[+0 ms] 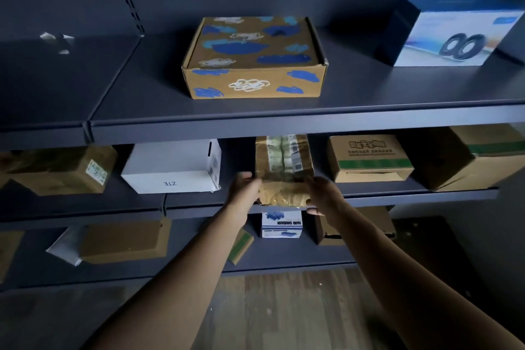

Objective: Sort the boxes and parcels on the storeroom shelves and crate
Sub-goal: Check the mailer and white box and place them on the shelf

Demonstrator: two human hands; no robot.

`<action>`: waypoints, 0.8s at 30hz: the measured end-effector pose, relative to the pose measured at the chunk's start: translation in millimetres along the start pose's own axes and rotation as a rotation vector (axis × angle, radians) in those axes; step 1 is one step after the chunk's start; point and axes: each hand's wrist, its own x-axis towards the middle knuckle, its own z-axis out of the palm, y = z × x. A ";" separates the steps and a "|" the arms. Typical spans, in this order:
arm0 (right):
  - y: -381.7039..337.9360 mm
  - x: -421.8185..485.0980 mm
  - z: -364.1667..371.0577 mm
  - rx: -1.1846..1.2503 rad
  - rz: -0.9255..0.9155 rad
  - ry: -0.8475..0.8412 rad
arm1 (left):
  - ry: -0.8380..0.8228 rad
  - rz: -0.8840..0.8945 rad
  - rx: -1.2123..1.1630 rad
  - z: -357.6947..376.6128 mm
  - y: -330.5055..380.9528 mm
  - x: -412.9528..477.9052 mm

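Two bare forearms rise from the 6 o'clock edge of the view; the left hand curls its fingers round the left side of a taped brown parcel, and the right hand clasps the right side, thumb tucked beneath; the parcel sits at the front lip of the middle shelf, partly overhanging it. At the parcel's 9 o'clock lies a white box marked ZTE; at 3 o'clock, near it, a green-banded carton; at 12 o'clock, on the top shelf, a blue-daubed carton; at 2 o'clock a blue-and-white box; at 6 o'clock, one shelf down, a small white box.
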 end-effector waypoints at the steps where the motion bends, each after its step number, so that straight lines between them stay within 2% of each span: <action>1: -0.6 5.5 -0.5 -0.015 0.003 -0.013 | -0.012 0.003 -0.003 3.0 -0.8 3.9; 5: 6.0 13.2 5.7 0.071 -0.061 -0.006 | -0.070 0.047 0.073 14.1 10.2 3.6; 9: 6.6 2.8 20.0 -0.034 -0.128 0.064 | -0.037 0.104 0.139 17.6 19.8 -1.6; 14: -11.3 -12.7 50.4 0.024 -0.151 -0.006 | -0.002 0.067 0.157 -0.3 18.4 -12.9; 21: -49.5 -16.8 114.0 0.019 -0.196 -0.039 | 0.253 0.354 0.290 -83.1 9.6 -3.0; 24: -62.0 -14.8 144.4 0.010 -0.200 -0.041 | 0.360 0.396 0.280 -132.9 -0.3 12.3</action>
